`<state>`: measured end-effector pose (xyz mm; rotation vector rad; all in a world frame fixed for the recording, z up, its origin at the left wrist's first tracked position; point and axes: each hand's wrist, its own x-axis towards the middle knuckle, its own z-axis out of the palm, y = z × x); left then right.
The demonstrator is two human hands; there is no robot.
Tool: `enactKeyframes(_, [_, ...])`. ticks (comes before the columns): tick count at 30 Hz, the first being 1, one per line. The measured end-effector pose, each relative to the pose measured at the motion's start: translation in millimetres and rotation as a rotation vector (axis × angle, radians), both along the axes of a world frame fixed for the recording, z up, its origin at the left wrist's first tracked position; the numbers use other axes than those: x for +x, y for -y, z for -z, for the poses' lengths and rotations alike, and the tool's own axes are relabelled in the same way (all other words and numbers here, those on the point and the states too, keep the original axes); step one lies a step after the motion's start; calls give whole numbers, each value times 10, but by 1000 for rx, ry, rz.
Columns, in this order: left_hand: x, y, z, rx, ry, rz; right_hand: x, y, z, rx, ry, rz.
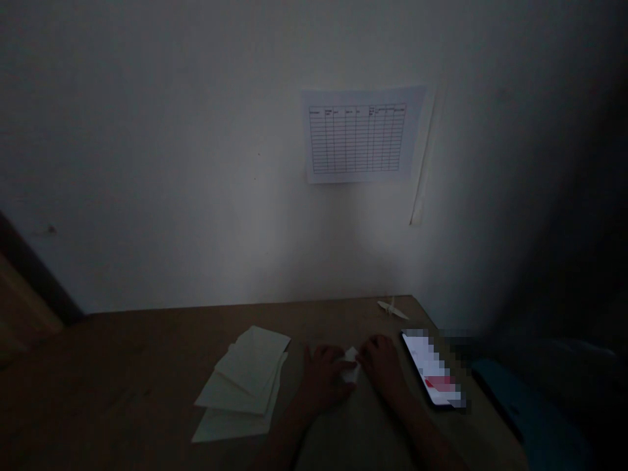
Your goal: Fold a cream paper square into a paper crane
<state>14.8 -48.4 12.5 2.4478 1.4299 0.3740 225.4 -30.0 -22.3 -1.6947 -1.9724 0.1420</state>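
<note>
Dimly lit, the table point(147, 373) is seen below a pale wall point(196, 163). Between the half-curled left hand's point(324, 379) thumb and fingers, a small white paper point(350, 374) is held; its right edge is touched by the bunched right hand point(383, 360), any pinch too dark to tell. Loose sheets point(245, 376) are spread leftward, a phone point(422, 360) laid rightward. Through slipping fingers, the paper could be skewed.

1. A dim room is shown; whether a home or an office is seen cannot be told.
2. A flat brown desk point(122, 379) is set against a pale wall point(171, 163).
3. A white rectangular paper sheet point(358, 140), printed with a dark-lined grid, is fixed there.
</note>
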Motion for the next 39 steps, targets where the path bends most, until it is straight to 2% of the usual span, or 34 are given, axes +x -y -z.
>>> enactKeyframes(14, [-57, -12, -12, -36, -30, 34, 127, 132, -13, -23, -166, -99])
enactKeyframes(23, [-52, -31, 2, -29, -52, 37, 67, 183, -70, -97, -170, -89])
enactKeyframes(39, [-54, -65, 61, -6, -91, 45, 33, 103, -75, -56, -148, -22])
